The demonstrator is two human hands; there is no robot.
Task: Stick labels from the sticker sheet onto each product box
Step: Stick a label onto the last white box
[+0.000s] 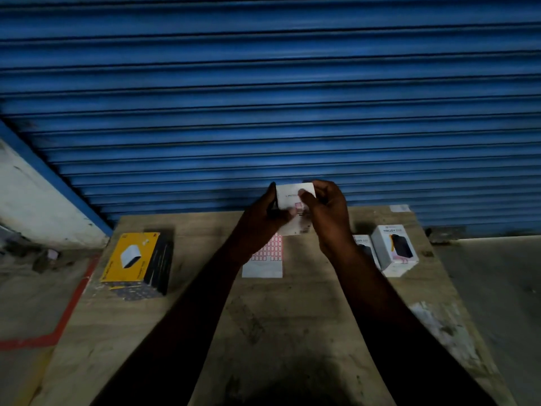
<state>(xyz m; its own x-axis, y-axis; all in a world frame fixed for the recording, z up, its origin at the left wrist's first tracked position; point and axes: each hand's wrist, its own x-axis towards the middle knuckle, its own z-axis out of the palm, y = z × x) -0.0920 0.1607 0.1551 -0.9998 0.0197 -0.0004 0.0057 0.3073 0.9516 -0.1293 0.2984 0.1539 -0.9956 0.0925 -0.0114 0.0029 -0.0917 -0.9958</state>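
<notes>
Labelling step, head view. The left grip (263,215) closes round the left edge of a small white box (294,192), fingers curled behind it and thumb on its front. The right grip (329,212) holds the opposite edge, its thumb laid on the front face just beside a pink label (298,205). The box is held upright between both hands, raised clear of the bench (292,317).

The step in hand appears to be seating the label on this box: it lies on the face, though blur hides whether its edges are fully down.

Below the hands, the sticker sheet (265,257) lies flat on the bench, its rows of pink labels partly hidden by the left wrist. To the right stand two white product boxes (393,249), one half behind the right forearm. The nearer one shows a pink mark low on its front, possibly a label. To the left sits a stack of yellow boxes (134,260), with no label discernible.

The next move likely calls for a firm thumb rub across the label, then one hand freed to set the box down and peel a fresh label from the sheet.
</notes>
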